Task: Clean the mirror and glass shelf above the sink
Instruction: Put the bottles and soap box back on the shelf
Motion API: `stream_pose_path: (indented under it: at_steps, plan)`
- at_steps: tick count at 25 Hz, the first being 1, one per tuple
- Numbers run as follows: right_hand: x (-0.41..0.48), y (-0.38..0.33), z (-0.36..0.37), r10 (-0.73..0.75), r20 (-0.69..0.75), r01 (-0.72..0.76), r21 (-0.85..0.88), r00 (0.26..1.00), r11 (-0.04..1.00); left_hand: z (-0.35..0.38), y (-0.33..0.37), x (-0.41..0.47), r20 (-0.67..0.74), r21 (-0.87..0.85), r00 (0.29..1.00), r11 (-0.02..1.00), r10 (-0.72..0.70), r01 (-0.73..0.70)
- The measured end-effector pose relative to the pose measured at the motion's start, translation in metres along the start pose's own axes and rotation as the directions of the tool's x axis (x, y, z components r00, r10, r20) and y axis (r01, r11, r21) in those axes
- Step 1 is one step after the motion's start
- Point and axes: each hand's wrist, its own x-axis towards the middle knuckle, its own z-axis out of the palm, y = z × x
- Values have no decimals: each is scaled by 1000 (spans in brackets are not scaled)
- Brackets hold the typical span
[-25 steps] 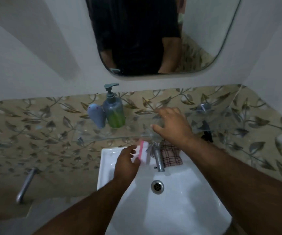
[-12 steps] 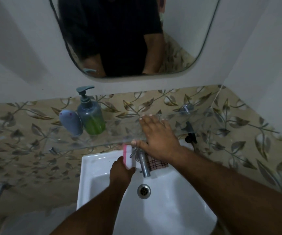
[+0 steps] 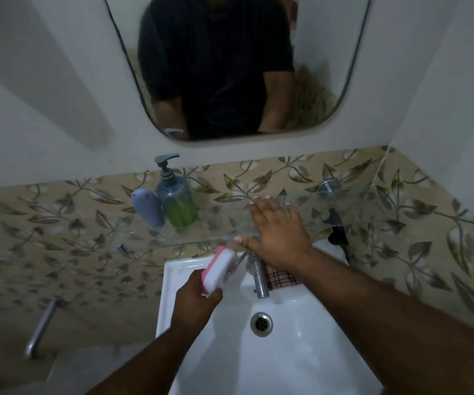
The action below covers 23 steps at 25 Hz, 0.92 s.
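A rounded mirror (image 3: 329, 61) hangs on the white wall and reflects a person in a dark shirt. Below it a clear glass shelf (image 3: 218, 223) runs across the tiled wall above the white sink (image 3: 301, 346). My right hand (image 3: 278, 235) lies flat on the shelf, fingers straight and spread. My left hand (image 3: 195, 300) grips a pink and white soap case (image 3: 220, 270), tilted, just under the shelf's front edge and left of the tap.
A grey pump bottle with green liquid (image 3: 175, 198) and a small lilac bottle (image 3: 147, 208) stand on the shelf's left part. A chrome tap (image 3: 258, 277) and a checked cloth (image 3: 280, 276) sit at the sink's back. A black object (image 3: 337, 226) hangs at right. A metal pipe (image 3: 41, 326) juts out at lower left.
My left hand has lifted the pink and white case up from the sink's back rim and tilted it. My right hand went from hovering to lying flat on the shelf.
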Motion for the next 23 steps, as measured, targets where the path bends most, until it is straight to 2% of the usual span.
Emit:
stream_pose_path:
  at_steps: [5,7,10,13,15,17,19,20,22,23]
  plan:
    - [2,3,-3,-12,13,11,68,1000,998,-60,18,-55,-36,-204,999,979,20,-27]
    - [1,3,-5,-7,-16,9,127,1000,992,-74,36,-58,-56,-376,998,926,3,-24]
    - [-6,0,-11,34,-174,16,279,984,960,-71,77,-43,-63,-700,994,714,-88,19]
    - [-12,-8,-20,66,-304,57,379,950,923,-50,129,-22,-3,-839,984,536,-177,93]
    - [-11,-14,-27,80,-275,41,408,958,912,-34,155,-11,40,-892,978,434,-205,127]
    - [-7,-16,-34,80,-204,0,366,976,930,-21,170,-1,52,-909,967,389,-250,150]
    - [-3,-16,-38,72,-144,-23,317,987,948,-14,172,6,10,-863,951,477,-308,163]
    - [-2,-15,-39,71,-124,-29,310,990,950,-13,169,8,-46,-798,951,584,-305,149]
    - [-3,-11,-40,65,-98,-32,310,993,950,-14,159,8,-116,-592,973,801,-199,93]
    - [-3,-9,-40,53,-89,-24,300,995,954,-16,154,6,-104,-499,984,863,-147,76]
